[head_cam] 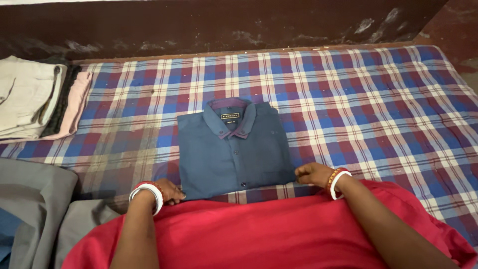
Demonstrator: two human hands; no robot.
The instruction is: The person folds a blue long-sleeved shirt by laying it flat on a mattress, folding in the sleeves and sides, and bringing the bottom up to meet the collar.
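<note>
— Start at the hands. What are they doing?

— The left hand (169,191) sits at the near left corner of the folded blue shirt (234,149), fingers curled onto the hem. The right hand (313,174) is at the near right corner, fingertips pinched together on the shirt's edge. Both wrists carry white and red bangles (147,193).

— And the shirt itself?

— Dark blue, folded into a neat rectangle, front up, buttoned, with a row of small dark buttons down the middle. The collar is trimmed in purple and points away from the person.

— Any label?

— A small dark rectangular tag (230,116) with light lettering sits inside the collar, at the far end of the shirt, well apart from both hands.

— Where does the shirt lie?

— Flat in the middle of a bed covered by a checked sheet (378,109) in blue, red and cream. It stretches away from the hands, which hold only its nearest edge.

— What else is around?

— A red cloth (279,229) spreads under the forearms. Grey fabric (35,199) lies to the near left, and a stack of folded clothes (40,99), cream, black and pale pink, rests at the far left of the sheet.
</note>
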